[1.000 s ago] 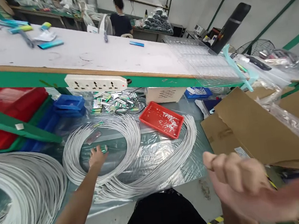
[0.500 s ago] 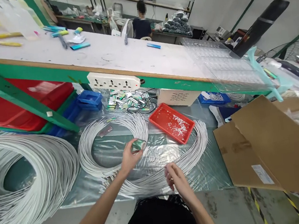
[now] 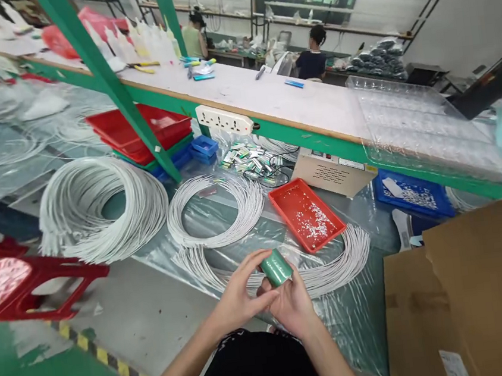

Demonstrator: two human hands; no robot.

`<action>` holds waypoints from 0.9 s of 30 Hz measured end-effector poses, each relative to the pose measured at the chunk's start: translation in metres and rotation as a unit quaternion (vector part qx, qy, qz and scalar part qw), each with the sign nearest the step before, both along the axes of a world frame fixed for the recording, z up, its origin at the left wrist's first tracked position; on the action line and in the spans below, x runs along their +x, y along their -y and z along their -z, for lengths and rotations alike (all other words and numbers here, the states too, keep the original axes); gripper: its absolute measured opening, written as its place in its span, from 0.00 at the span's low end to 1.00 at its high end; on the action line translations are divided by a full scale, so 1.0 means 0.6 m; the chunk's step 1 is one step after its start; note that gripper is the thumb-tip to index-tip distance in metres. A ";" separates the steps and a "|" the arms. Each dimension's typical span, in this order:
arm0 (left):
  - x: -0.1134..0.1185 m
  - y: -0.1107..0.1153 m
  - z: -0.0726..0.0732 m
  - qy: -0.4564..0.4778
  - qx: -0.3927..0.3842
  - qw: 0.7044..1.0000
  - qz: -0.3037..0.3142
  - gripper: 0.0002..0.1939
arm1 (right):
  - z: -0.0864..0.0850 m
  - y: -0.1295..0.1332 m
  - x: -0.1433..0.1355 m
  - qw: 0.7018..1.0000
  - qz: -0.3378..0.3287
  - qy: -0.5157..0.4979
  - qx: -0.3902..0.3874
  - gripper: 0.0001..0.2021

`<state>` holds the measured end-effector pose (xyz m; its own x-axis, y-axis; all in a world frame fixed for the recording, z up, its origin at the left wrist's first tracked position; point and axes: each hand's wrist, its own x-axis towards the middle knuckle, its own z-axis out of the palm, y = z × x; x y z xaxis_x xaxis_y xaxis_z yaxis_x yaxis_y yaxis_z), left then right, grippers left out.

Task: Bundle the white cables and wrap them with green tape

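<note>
A small green roll of tape point(image 3: 277, 268) is held up in front of my body, between both hands. My left hand point(image 3: 238, 297) grips it from the left, with the index finger along its upper edge and the thumb below. From beneath and the right, my right hand point(image 3: 293, 309) closes on the same roll; some of its fingers are hidden. Just beyond the hands, a curved bundle of white cables point(image 3: 357, 257) lies on the plastic-covered table point(image 3: 350, 321). Farther back is a round coil of white cables point(image 3: 252, 203).
A red tray point(image 3: 288, 199) with small white pieces rests partly over the curved bundle. Left stand a larger cable coil point(image 3: 144, 193) and a red stool point(image 3: 58, 280). Cardboard point(image 3: 411, 303) blocks the right side. A shelf point(image 3: 241, 93) with a power strip point(image 3: 224, 119) crosses behind.
My right hand has come up to the roll, which only my left hand held before. The roll has moved closer to my body, and the view has swung left.
</note>
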<state>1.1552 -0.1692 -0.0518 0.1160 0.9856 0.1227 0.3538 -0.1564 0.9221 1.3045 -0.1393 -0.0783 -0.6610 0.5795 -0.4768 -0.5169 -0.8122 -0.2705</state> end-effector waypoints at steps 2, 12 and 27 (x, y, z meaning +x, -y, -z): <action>0.027 0.016 -0.013 0.001 0.003 1.000 -0.015 0.31 | 0.002 0.013 0.017 1.000 -0.012 -0.024 -0.013 0.25; 0.043 0.051 -0.043 -0.024 -0.003 0.999 -0.040 0.33 | 0.003 0.050 0.038 0.986 0.015 0.139 0.096 0.20; -0.018 0.051 -0.079 -0.216 0.220 0.948 0.074 0.11 | -0.050 0.040 0.021 0.984 -0.123 0.114 0.056 0.42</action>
<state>1.1445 -0.1997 -0.0045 0.3817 0.8192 0.4281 0.6284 -0.5696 0.5297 1.3170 -0.1634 -0.0482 -0.6716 0.4726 -0.5707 -0.2233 -0.8635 -0.4522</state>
